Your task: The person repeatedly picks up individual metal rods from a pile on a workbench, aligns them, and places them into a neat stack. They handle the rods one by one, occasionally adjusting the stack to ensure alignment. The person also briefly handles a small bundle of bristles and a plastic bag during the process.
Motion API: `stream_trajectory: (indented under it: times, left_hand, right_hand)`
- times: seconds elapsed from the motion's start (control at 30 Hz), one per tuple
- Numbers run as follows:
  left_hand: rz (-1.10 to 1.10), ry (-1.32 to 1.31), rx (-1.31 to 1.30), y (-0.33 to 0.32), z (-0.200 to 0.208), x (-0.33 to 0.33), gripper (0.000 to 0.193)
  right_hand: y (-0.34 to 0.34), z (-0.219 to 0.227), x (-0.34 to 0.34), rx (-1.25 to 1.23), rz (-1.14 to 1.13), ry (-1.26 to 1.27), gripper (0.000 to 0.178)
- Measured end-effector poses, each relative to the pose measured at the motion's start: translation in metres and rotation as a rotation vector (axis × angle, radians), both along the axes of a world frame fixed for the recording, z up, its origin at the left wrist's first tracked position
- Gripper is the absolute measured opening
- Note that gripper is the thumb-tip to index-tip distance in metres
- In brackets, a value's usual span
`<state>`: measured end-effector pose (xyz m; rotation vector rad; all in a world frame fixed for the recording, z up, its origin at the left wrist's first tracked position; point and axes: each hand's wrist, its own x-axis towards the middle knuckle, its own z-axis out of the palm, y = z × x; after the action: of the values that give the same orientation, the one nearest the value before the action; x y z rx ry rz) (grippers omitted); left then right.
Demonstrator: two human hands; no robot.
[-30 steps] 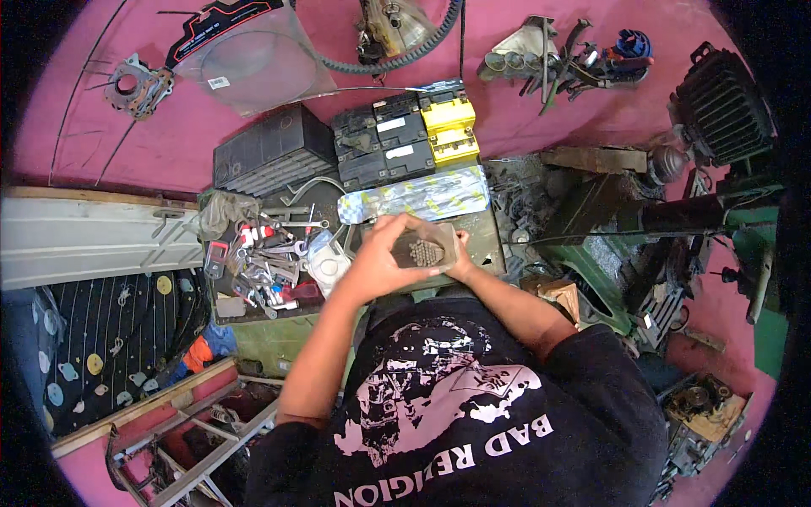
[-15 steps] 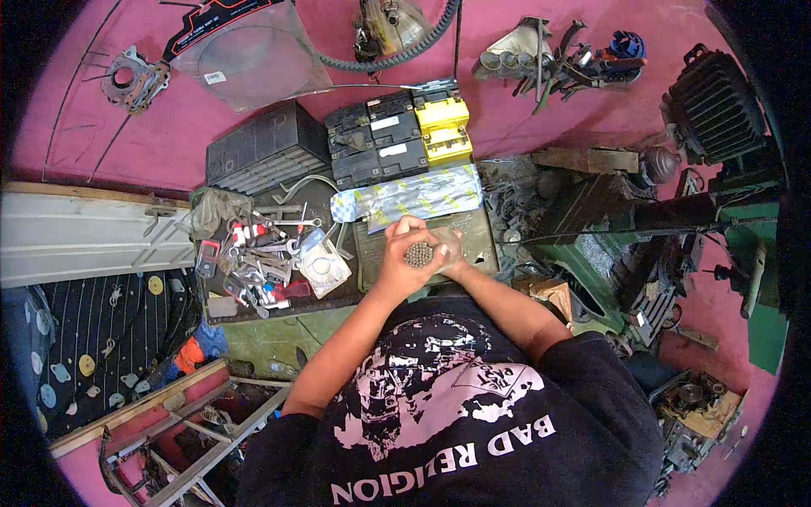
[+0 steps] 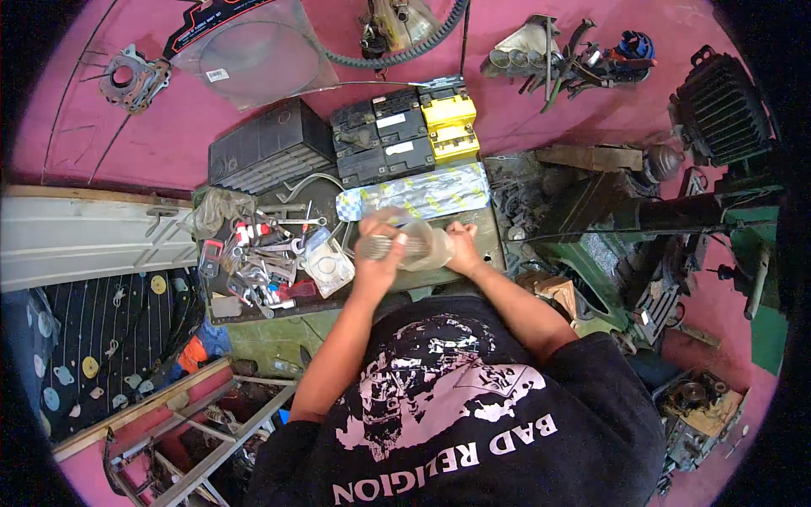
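Observation:
My left hand (image 3: 378, 269) is closed round a tight bundle of thin grey rods (image 3: 378, 247), which look like welding rods; their round ends face me. A clear, cloudy plastic sleeve (image 3: 429, 245) stretches from the bundle to my right hand (image 3: 461, 248), whose fingers are closed on its far end. Motion blurs the left fingers and the sleeve. Both hands are above a worn greenish bench top (image 3: 481, 241), in front of a long silver packet with yellow marks (image 3: 422, 193).
Loose wrenches and small tools (image 3: 262, 253) crowd the left of the bench, beside a clear packet (image 3: 328, 269). Black batteries (image 3: 384, 139) and yellow ones (image 3: 449, 127) stand behind, near a dark ribbed case (image 3: 270, 148). Green machinery (image 3: 583, 245) is at right, a metal ladder (image 3: 215, 439) lower left.
My hands were together round the bundle; now they are apart. The left has moved left with the rods and the right slightly right, with the plastic sleeve drawn out between them.

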<state>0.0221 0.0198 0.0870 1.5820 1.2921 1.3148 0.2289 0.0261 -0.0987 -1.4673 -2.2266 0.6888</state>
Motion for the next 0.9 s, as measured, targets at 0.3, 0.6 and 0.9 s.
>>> stream_trajectory:
  times: [0.3,0.6,0.9]
  left_hand:
    - [0.166,-0.801,-0.647,0.034,-0.087,-0.073,0.038]
    - [-0.433,0.124,-0.397,0.064,-0.050,-0.115,0.055]
    - [-0.351,1.336,-0.046,0.085,-0.057,-0.077,0.043]
  right_hand:
    - [0.063,0.130,0.055,0.042,0.131,-0.509,0.022]
    - [0.129,0.155,0.077,0.023,0.282,-0.745,0.019]
    - [0.142,0.131,0.059,0.045,0.298,-0.779,0.016]
